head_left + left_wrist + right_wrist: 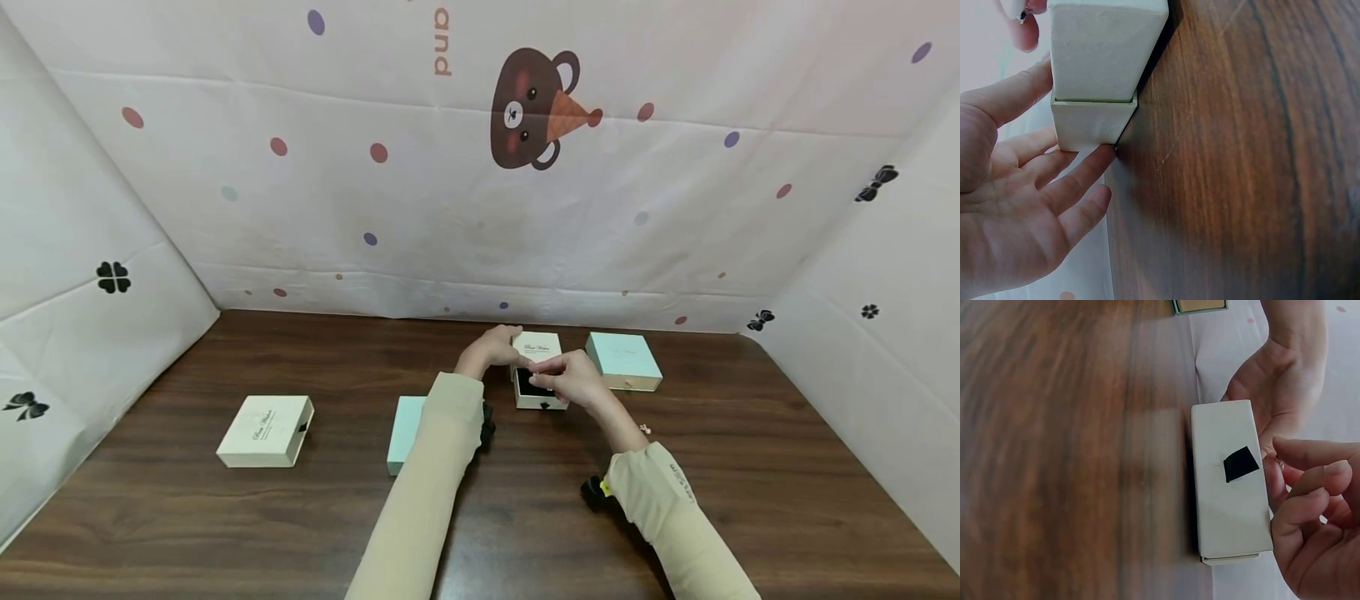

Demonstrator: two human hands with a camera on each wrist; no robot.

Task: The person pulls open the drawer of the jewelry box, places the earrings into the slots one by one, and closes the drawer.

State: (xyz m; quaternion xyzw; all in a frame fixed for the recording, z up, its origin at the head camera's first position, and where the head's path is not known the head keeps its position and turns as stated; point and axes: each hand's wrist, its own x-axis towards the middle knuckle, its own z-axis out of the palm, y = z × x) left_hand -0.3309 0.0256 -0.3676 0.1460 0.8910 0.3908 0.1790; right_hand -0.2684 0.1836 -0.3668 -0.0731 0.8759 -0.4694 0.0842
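One slip by the right hand [570, 379], which pinches a small shiny piece [1280, 464] above the pulled-out drawer [536, 402] of a white box [540, 343] towards the table's [225, 533] far side, could drop it, the grip being so slight; a push from the left hand [495, 348], curled round that box's cover, might slide the drawer in. Counted: one shiny piece, two hands, two white boxes, two mint boxes [624, 357]
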